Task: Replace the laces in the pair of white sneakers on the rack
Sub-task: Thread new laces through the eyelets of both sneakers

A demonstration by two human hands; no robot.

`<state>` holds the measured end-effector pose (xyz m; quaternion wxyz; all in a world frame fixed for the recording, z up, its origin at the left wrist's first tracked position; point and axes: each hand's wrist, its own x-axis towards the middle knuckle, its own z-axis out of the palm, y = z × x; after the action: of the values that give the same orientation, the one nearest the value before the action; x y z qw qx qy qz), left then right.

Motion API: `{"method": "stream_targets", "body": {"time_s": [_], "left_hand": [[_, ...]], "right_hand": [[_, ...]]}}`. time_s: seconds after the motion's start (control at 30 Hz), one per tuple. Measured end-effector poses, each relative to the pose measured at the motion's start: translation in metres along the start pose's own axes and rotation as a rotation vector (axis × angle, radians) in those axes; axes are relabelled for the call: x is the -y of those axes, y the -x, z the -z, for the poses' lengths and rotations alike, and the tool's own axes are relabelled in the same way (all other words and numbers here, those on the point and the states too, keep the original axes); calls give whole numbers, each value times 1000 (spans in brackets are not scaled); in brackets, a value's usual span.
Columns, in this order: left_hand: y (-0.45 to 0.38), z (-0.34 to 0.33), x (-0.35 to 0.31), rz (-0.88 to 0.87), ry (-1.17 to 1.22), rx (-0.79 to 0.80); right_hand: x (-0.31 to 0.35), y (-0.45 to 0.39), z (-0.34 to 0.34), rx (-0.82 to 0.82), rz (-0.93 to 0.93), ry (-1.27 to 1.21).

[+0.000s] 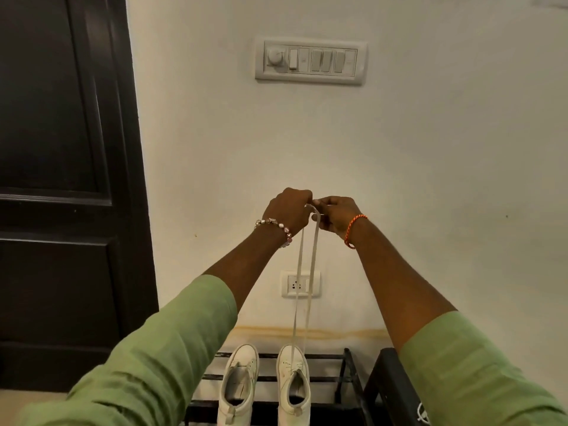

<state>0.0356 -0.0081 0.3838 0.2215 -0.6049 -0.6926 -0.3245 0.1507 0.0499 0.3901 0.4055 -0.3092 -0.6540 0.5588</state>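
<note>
I am holding both arms stretched out and raised in front of me, the green sleeves pushed back to about the elbows, so that my hands are meeting high above the rack against the pale wall. My left hand (287,209) is curling into a loose fist with its knuckles turned up and its fingers closing on the top of the white lace (302,278), a beaded bracelet (275,226) sitting at that wrist. My right hand (336,215) is just beside it, the two touching at the fingertips, its thumb and fingers pinching the same lace ends, with an orange thread band (353,230) around the wrist. From that grip the lace is hanging down in two nearly parallel strands, drawn fairly straight, passing in front of the wall socket (300,284) and running down into the eyelets of the right sneaker (293,382). That sneaker is standing on the black metal rack (344,367) near me at the bottom of the view, toe pointing toward the wall, and the left sneaker (239,382) is standing just beside it on its left, also toe to the wall; I cannot tell whether it is carrying a lace. A switch panel (310,61) is sitting on the wall far above my hands, and a dark door (61,179) is filling the left side.
</note>
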Motion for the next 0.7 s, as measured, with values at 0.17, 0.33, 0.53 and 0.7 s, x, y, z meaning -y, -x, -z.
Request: {"method": "stream_targets", "body": {"time_s": [0.17,0.33,0.53,0.7], "left_hand": [[-4,11,-7,124,125,114],[-14,46,-11,776,875,558],[-9,43,1,894,1080,587],[-7,38,6,864,1155,562]], "right_hand": [[-4,0,6,71,-116,73],[8,7,9,111,-35,248],[26,13,8,195,87,284],[30,9,5,130,186,530]]}}
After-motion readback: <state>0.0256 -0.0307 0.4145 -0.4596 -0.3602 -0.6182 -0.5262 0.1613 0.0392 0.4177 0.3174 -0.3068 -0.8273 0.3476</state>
